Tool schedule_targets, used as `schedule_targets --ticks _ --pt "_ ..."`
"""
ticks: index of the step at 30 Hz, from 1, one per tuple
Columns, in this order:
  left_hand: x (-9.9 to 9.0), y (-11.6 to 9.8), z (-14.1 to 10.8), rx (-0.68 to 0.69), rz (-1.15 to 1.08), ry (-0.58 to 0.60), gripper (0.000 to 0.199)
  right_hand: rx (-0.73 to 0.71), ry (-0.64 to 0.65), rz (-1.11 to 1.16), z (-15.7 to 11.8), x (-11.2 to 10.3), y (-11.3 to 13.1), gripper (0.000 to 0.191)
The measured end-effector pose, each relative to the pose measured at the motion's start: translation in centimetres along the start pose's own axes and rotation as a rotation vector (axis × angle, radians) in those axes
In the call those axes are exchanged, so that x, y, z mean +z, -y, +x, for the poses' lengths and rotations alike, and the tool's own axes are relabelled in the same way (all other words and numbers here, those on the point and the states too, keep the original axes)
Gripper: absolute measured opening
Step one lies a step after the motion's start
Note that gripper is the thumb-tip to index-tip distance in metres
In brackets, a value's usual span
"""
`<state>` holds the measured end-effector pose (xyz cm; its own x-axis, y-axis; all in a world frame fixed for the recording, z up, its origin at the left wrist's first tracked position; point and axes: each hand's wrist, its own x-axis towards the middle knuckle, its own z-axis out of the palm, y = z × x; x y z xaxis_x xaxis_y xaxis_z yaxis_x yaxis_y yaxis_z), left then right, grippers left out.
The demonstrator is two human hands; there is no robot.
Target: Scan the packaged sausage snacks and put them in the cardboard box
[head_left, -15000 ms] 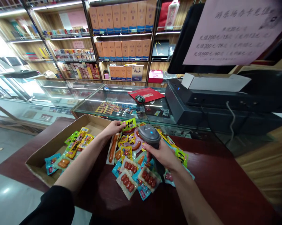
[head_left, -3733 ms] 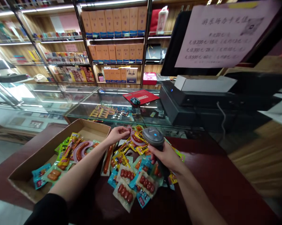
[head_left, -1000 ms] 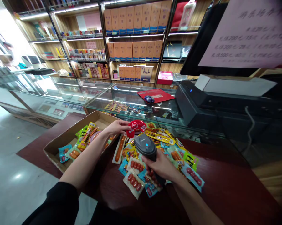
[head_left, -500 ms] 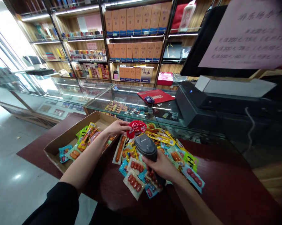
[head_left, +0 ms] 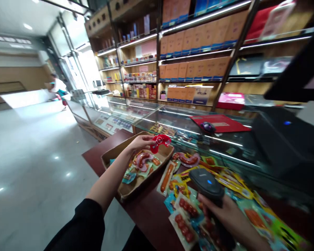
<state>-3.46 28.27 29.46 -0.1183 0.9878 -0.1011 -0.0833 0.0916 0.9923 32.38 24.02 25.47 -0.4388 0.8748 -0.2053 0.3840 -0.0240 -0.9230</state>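
Note:
My left hand (head_left: 140, 143) pinches a red curved snack packet (head_left: 162, 140) by its end, above the far side of an open cardboard box (head_left: 143, 188). In the box lie several packaged sausages, among them a curved one in a pink-edged packet (head_left: 144, 161). Gripped in my right hand (head_left: 231, 212) is a dark barcode scanner (head_left: 206, 182) with a blue light showing on top. Beneath and around the scanner spreads a pile of sausage packets (head_left: 184, 228). Another curved sausage packet (head_left: 188, 159) rests at the pile's far left.
The dark red table (head_left: 141, 209) carries box and pile. Behind it runs a glass display counter (head_left: 177, 116) with a computer mouse (head_left: 207, 127) on a red mat (head_left: 224, 122). A dark monitor (head_left: 290, 75) stands right. Far left, a person (head_left: 59, 87) is on the floor area.
My left hand has carried the red packet from over the pile to above the box. The view has swung left. The scanner stays in my right hand over the pile, its blue light now visible.

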Motion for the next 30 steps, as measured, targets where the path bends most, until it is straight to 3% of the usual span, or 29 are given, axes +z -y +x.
schedule_targets --ticks 5,7,10,14,17,19,24,27,30 --pt "-5.8 -1.0 -3.6 0.083 0.024 -0.177 0.051 0.07 -0.017 -0.015 0.9 -0.4 -1.9 0.043" --pt "-6.7 -1.1 -4.2 0.096 0.035 -0.188 0.05 0.093 0.028 -0.024 1.5 -0.8 -2.5 0.044" --pt "-6.0 -0.9 -3.7 0.083 0.055 -0.133 0.05 0.049 -0.008 -0.046 1.7 -1.5 -2.2 0.044" --pt "-1.9 0.5 -1.1 0.065 0.066 0.001 0.05 -0.027 -0.043 -0.077 0.5 -2.7 -0.3 0.043" --pt "2.7 1.8 1.0 0.073 0.116 0.132 0.051 -0.086 -0.05 -0.105 -0.6 -4.1 0.9 0.043" --pt "6.0 2.5 2.4 0.076 0.166 0.213 0.052 -0.075 -0.144 -0.068 -1.2 -5.2 1.3 0.037" --pt "13.3 5.0 5.4 0.028 0.225 0.408 0.049 -0.059 -0.228 0.098 -2.0 -7.0 1.3 0.036" --pt "15.5 7.4 6.7 0.059 0.324 0.453 0.041 -0.056 -0.249 0.169 -2.2 -7.4 1.3 0.034" --pt "16.1 9.7 7.0 0.164 0.613 0.413 0.034 -0.051 -0.234 0.206 -2.1 -7.5 1.1 0.033"
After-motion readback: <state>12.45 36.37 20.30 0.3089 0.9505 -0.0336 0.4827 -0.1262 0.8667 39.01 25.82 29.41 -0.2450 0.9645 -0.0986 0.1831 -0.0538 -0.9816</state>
